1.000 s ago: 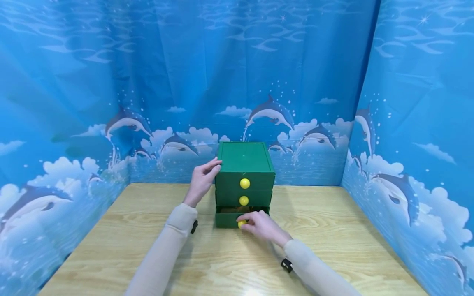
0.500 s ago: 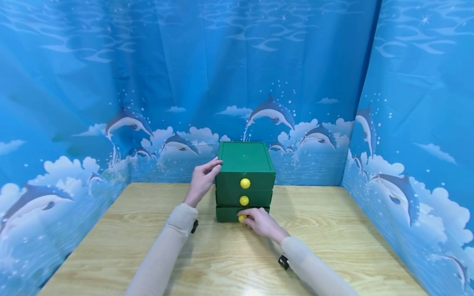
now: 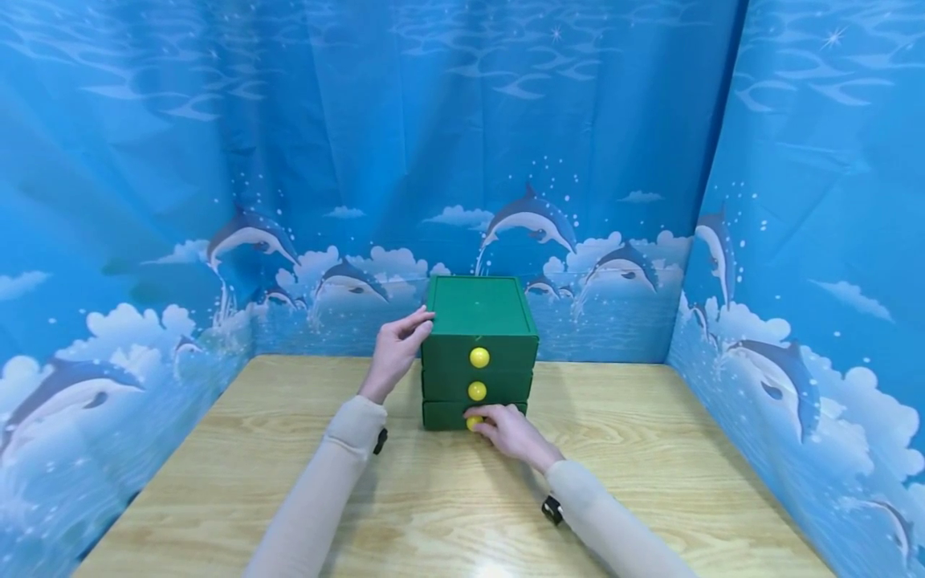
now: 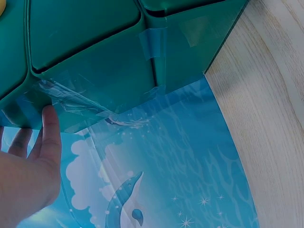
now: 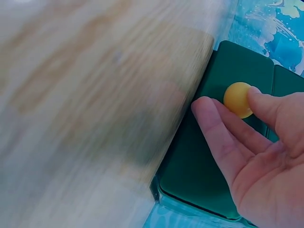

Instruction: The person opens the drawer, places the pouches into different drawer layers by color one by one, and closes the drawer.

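A green drawer cabinet [image 3: 477, 305] with three drawers, each with a round yellow knob, stands on the table. My left hand [image 3: 393, 353] steadies the cabinet's left side near its upper edge; in the left wrist view its fingers [image 4: 51, 137] lie fairly straight against the taped side wall. At the bottom drawer [image 3: 442, 416], my right hand [image 3: 513, 437] pinches the lowest yellow knob [image 5: 236, 99] between thumb and fingers. That drawer's front now sits nearly flush under the two upper ones. Its inside is hidden.
The wooden table [image 3: 621, 457] extends in front of the cabinet and to both sides. Behind it and at the sides hangs a blue curtain [image 3: 347, 120] printed with dolphins and clouds. The cabinet stands near the back curtain.
The bottom drawer, partly pulled out a second ago with something brown inside, has slid back into the cabinet. My right hand moved inward with its knob; my left hand stayed put.
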`<state>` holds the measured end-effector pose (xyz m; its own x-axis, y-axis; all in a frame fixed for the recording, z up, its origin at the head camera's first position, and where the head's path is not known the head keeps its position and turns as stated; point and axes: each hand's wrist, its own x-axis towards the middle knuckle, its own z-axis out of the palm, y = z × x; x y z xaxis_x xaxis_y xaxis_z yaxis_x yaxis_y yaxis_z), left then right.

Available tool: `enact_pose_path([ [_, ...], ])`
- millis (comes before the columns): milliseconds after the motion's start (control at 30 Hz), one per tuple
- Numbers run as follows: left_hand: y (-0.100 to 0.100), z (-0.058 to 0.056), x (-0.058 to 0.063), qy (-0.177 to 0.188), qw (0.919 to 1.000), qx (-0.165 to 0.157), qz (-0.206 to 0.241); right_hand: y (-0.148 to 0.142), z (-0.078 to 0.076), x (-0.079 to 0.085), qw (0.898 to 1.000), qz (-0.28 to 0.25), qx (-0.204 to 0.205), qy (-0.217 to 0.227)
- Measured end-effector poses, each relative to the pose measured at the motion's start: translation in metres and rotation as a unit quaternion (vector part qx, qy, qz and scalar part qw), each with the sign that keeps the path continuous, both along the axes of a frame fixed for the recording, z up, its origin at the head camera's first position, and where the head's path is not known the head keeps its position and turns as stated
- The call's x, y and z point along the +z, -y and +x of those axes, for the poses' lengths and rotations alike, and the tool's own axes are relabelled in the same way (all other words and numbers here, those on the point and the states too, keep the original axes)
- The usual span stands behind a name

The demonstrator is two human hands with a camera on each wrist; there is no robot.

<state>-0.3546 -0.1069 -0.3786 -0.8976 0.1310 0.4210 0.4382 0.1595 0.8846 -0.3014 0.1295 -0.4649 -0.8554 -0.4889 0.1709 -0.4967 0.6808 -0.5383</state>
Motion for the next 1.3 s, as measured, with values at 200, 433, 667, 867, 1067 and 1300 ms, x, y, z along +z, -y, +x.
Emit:
enact_pose_path([
  [200, 0.001, -0.001, -0.001, -0.004, 1.0, -0.002, 0.0, 0.001, -0.002, -0.003, 1.0, -0.006, -0.001, -0.003],
  [433, 0.002, 0.001, 0.001, -0.001, 1.0, -0.003, 0.002, 0.002, -0.003, -0.004, 1.0, -0.014, -0.007, -0.004],
  [667, 0.003, 0.0, 0.004, 0.018, 0.9997, -0.015, -0.004, 0.002, -0.003, -0.003, 1.0, -0.017, -0.009, 0.007],
  [867, 0.0, -0.001, 0.002, 0.016, 0.9997, -0.016, -0.005, -0.003, 0.0, -0.003, 1.0, -0.008, 0.002, 0.017],
  [1067, -0.004, 0.002, -0.003, -0.012, 0.9998, 0.018, -0.005, -0.009, 0.005, 0.005, 1.0, 0.0, 0.008, 0.018],
  [1300, -0.008, 0.011, -0.006, -0.027, 0.9969, 0.07, -0.024, -0.032, 0.007, 0.017, 0.998, -0.022, -0.043, 0.036],
])
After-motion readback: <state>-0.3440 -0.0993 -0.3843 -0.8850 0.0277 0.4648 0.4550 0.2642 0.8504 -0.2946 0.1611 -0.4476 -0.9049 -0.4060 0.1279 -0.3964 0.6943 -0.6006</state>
